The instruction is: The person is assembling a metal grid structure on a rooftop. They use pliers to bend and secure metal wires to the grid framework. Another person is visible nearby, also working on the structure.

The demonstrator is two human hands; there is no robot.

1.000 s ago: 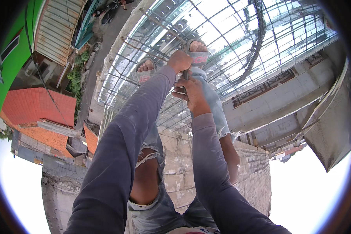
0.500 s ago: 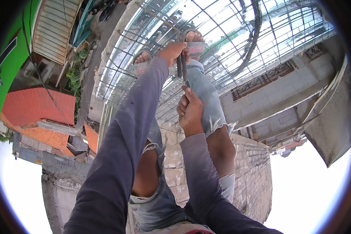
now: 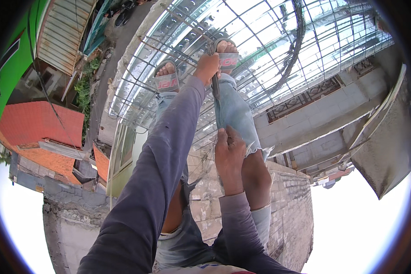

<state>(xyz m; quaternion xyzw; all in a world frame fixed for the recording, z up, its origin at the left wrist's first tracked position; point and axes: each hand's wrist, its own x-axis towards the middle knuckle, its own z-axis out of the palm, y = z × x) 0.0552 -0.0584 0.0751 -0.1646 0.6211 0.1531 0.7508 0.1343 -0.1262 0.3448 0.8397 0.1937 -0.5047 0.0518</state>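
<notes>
Mesh [image 3: 255, 35] lies in place, left hand [image 3: 207, 67] clamps dark tool [image 3: 216, 86], work seems unfinished, and I cannot tell grip of right hand [image 3: 230, 153].

Shiny metal decking [image 3: 270, 23]; dark steel mesh [image 3: 248, 27] on top; black wire bundle [image 3: 300, 32], sandalled feet [image 3: 167, 82] on mesh.

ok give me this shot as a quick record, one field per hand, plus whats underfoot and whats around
left hand: closed around a dark tool, beside the right sandal
right hand: fingers curled, nearer the body than the tool; cannot tell if it holds anything
underfoot: steel mesh over shiny metal sheets
right side: dark wire bundle on the mesh
left side: red roof and green wall
</notes>
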